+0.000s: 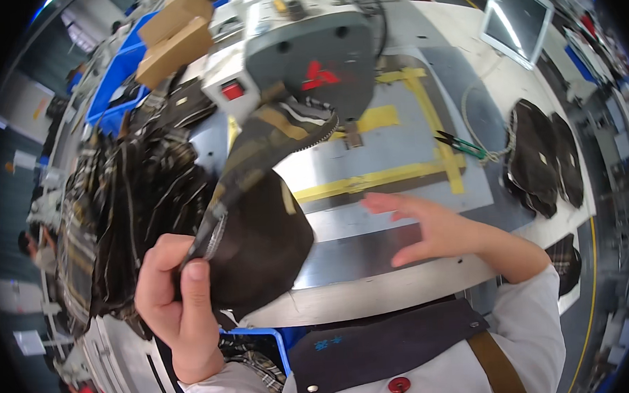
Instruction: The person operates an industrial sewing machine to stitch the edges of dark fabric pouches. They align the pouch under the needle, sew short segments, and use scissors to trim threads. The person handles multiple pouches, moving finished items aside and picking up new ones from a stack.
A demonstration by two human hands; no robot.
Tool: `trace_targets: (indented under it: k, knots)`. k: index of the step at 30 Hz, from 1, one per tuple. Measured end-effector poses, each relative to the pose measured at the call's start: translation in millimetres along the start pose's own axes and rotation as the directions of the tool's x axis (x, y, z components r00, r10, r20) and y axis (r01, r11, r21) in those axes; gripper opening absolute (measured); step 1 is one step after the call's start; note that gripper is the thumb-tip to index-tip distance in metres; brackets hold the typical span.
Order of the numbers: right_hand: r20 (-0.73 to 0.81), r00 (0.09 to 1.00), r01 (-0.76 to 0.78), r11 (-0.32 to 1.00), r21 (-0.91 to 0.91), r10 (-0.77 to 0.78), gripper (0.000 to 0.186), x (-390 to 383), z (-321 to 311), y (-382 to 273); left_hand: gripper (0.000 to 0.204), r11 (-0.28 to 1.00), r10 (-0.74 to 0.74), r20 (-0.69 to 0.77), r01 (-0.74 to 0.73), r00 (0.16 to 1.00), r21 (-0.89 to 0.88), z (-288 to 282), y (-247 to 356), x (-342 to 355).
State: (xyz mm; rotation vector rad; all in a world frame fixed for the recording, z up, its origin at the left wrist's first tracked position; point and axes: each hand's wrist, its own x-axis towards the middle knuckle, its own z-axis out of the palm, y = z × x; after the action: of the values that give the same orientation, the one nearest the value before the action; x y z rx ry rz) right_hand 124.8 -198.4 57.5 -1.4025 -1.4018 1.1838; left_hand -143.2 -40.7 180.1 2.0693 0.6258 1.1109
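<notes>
A dark fabric piece with a zipper and a plaid strip hangs from my left hand, pinched between thumb and fingers at its left end. Its plaid part reaches up in front of the grey head of a sewing machine. My right hand hovers over the near side of the metal work plate, fingers apart, holding nothing. Green-handled thread snips lie beyond it, beside a cord. Yellow tape marks the plate around the needle area.
A heap of dark and plaid fabric pieces covers the left side. Blue bins and a cardboard box stand behind it. Several dark sewn pieces rest at the right, below a tilted screen. Another blue bin sits under the table edge.
</notes>
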Motion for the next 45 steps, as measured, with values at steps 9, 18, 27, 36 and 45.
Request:
trace_targets:
  k: [9,18,27,36,45]
  knots:
    - [-0.479,0.855,0.121,0.823,0.555,0.198,0.079,19.0,-3.4,21.6,0.014,0.847,-0.308,0.584,0.496,0.751,-0.19,52.4,-77.0,24.8]
    - [-0.562,0.739,-0.018,0.845,0.534,0.371,0.04,-31.7,-43.3,6.0,0.057,0.821,-0.201,0.774,0.534,0.6,-0.202,103.8,-143.4,43.9]
    - [-0.397,0.91,-0.289,0.501,-0.816,-0.121,0.033,-26.0,-68.7,-0.5,0.025,0.981,-0.172,0.643,0.187,0.746,0.046,156.2,-146.7,25.9]
    - [-0.187,0.98,-0.184,0.649,-0.738,0.065,0.021,67.1,-38.6,36.6,0.018,0.952,0.199,0.512,-0.289,0.836,0.101,177.6,-150.7,29.8]
    - [-0.067,0.982,-0.185,0.875,-0.448,0.174,0.034,68.4,-53.8,28.3,0.019,0.999,0.047,0.472,-0.038,0.88,-0.03,171.9,-149.7,30.0]
